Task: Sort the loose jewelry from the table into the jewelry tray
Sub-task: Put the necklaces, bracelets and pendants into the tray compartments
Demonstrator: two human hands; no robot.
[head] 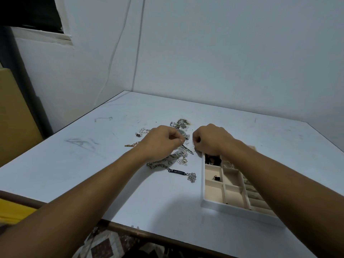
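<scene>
Nearest, on the right, the jewelry tray (230, 210) sits on the counter (93, 164) under the right forearm, its long axis running away from the person. Just left of it the tagged bracelet (176, 172) lies crosswise. Beyond, the jewelry pile (181, 157) stretches near-to-far between the left hand (162, 140) and the right hand (212, 138), the right being nearer the tray. Both hands' fingers (177, 139) curl in tight, and I cannot tell whether either pinches a piece.

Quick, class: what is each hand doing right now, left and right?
Left hand: fingers curled, pinching a small jewelry piece at its fingertips.
Right hand: fingers curled; whether it holds anything cannot be told.
</scene>
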